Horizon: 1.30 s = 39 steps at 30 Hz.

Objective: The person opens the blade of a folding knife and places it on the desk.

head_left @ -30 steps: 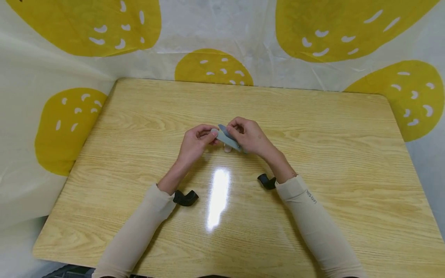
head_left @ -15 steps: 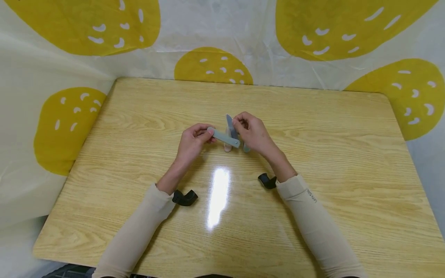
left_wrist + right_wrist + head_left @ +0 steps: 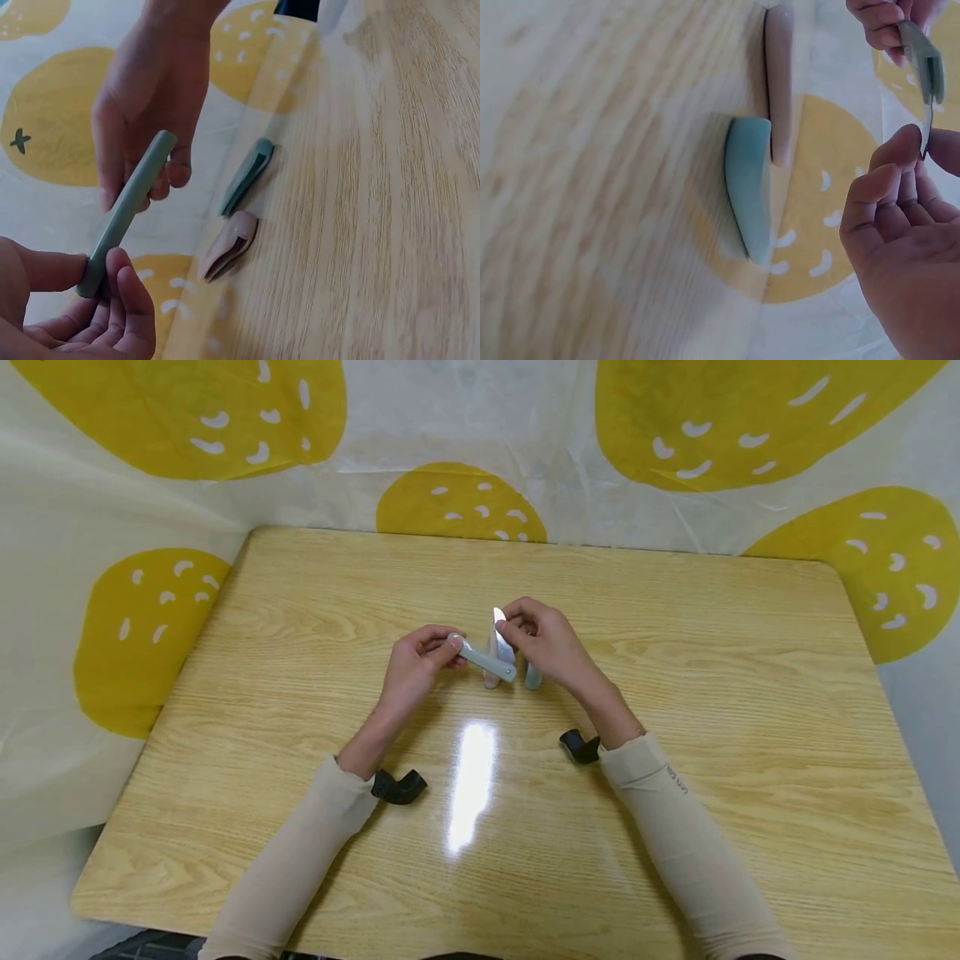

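My left hand (image 3: 423, 660) pinches the rear end of a pale green folding knife's handle (image 3: 486, 662) between thumb and fingers. At the other end, the silvery blade (image 3: 504, 639) stands swung out at an angle from the handle. My right hand (image 3: 551, 643) pinches this blade near its tip between thumb and forefinger, as the right wrist view shows. Below the hands, a pinkish folded knife (image 3: 231, 246) and a teal-green folded knife (image 3: 250, 176) lie on the table side by side, slots showing along their edges.
The wood-grain table (image 3: 712, 677) spreads out around the hands. Black curved pieces (image 3: 401, 787) stick out at both sleeve cuffs. A white cloth with yellow lemon shapes (image 3: 461, 502) hangs behind the table's far edge, and a bright reflection lies in front.
The blade has swung away from the handle to a much wider angle. My right hand has moved slightly up and right with it, while my left hand has shifted slightly left.
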### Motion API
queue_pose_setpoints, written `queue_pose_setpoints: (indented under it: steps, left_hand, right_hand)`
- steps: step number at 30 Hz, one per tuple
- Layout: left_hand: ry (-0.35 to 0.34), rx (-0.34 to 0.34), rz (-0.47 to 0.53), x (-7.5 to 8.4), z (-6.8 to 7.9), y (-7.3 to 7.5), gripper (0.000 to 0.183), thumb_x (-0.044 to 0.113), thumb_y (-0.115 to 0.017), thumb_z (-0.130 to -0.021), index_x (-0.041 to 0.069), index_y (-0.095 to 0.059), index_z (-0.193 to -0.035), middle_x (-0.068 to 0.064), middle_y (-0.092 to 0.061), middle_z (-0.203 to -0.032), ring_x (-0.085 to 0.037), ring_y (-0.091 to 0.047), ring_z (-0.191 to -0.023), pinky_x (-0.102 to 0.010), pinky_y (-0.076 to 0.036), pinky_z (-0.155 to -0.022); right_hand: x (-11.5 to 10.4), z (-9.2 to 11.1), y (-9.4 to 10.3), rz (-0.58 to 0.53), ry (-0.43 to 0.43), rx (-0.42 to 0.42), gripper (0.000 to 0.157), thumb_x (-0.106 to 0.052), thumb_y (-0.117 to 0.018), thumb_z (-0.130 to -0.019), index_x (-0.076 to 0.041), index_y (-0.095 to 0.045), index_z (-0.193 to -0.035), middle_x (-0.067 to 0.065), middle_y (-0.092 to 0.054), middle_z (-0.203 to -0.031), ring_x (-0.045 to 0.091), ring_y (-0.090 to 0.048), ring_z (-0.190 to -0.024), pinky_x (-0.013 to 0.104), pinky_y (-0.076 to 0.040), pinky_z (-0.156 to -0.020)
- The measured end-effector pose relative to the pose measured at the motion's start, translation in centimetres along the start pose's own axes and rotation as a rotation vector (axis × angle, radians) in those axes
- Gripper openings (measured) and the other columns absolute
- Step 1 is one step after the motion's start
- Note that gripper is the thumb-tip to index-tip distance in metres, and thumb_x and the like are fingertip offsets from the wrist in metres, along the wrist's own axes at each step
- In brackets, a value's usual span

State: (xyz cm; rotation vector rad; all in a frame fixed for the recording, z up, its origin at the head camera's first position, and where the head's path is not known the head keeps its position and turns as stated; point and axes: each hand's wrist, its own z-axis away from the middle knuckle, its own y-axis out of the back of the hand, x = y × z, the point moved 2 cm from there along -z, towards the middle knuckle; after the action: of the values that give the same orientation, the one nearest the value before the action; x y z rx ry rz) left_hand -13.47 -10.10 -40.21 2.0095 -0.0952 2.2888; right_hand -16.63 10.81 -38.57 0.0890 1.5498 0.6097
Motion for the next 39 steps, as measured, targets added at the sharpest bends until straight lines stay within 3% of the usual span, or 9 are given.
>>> queue_pose_setpoints:
  steps: [5,7,12,16,21,27,39]
  left_hand:
    - [-0.051,-0.062,-0.046,-0.1,0.1,0.2,0.029,0.013,-0.065,-0.104,0.002,-0.066,-0.131,-0.006,-0.071,-0.101,-0.032,-0.073,-0.093,-0.050,-0.061,-0.094]
    - [-0.082,-0.092,-0.091,0.0,0.2,0.4,0.029,0.014,-0.068,-0.102,0.006,-0.068,-0.130,-0.004,-0.069,-0.102,-0.033,-0.071,-0.094,-0.044,-0.062,-0.090]
    - [-0.148,-0.157,-0.173,-0.1,0.1,0.8,0.035,0.012,-0.077,-0.095,0.007,-0.068,-0.128,-0.005,-0.068,-0.108,-0.022,-0.067,-0.092,-0.023,-0.058,-0.080]
    - [-0.168,-0.176,-0.177,-0.1,0.0,1.0,0.038,0.010,-0.080,-0.092,0.006,-0.068,-0.128,-0.009,-0.068,-0.111,-0.015,-0.066,-0.091,-0.019,-0.057,-0.080]
    - [-0.165,-0.159,-0.195,-0.1,0.0,1.0,0.034,0.012,-0.082,-0.091,0.007,-0.071,-0.123,-0.011,-0.070,-0.112,-0.014,-0.066,-0.090,-0.019,-0.057,-0.079]
    - [-0.173,-0.109,-0.208,-0.5,0.0,1.2,0.032,0.016,-0.085,-0.088,0.008,-0.075,-0.118,-0.010,-0.074,-0.108,-0.011,-0.067,-0.085,-0.019,-0.057,-0.075]
    - [-0.198,-0.027,-0.213,-0.7,0.2,1.6,0.030,0.018,-0.088,-0.085,0.008,-0.078,-0.112,-0.010,-0.079,-0.099,-0.007,-0.070,-0.077,-0.019,-0.056,-0.066]
  right_hand:
    - [0.0,0.0,0.2,-0.030,-0.029,0.002,0.019,-0.019,-0.063,-0.106,-0.004,-0.068,-0.116,0.013,-0.071,-0.099,0.021,-0.067,-0.078,0.030,-0.056,-0.069]
    - [-0.1,0.0,0.4,-0.047,-0.035,0.000,0.019,-0.018,-0.063,-0.106,-0.003,-0.069,-0.115,0.013,-0.071,-0.098,0.021,-0.066,-0.077,0.034,-0.058,-0.072]
    - [-0.3,0.0,0.7,-0.089,-0.032,-0.010,0.019,-0.017,-0.064,-0.105,-0.001,-0.069,-0.114,0.009,-0.071,-0.094,0.024,-0.063,-0.074,0.040,-0.059,-0.072]
    - [-0.3,-0.1,0.7,-0.116,-0.030,-0.021,0.019,-0.016,-0.064,-0.104,0.000,-0.068,-0.114,0.007,-0.069,-0.090,0.022,-0.063,-0.071,0.038,-0.058,-0.071]
    - [0.0,-0.1,0.7,-0.135,-0.023,-0.029,0.018,-0.015,-0.064,-0.104,0.001,-0.068,-0.112,0.012,-0.069,-0.090,0.022,-0.061,-0.070,0.037,-0.056,-0.070]
    - [0.3,-0.2,1.0,-0.167,-0.033,0.020,0.016,-0.012,-0.064,-0.104,0.002,-0.068,-0.111,0.002,-0.067,-0.085,0.028,-0.061,-0.074,0.033,-0.055,-0.069]
    - [0.6,-0.3,1.2,-0.225,-0.047,0.081,0.020,-0.013,-0.062,-0.105,0.005,-0.064,-0.113,-0.001,-0.063,-0.084,0.013,-0.060,-0.069,0.030,-0.056,-0.071]
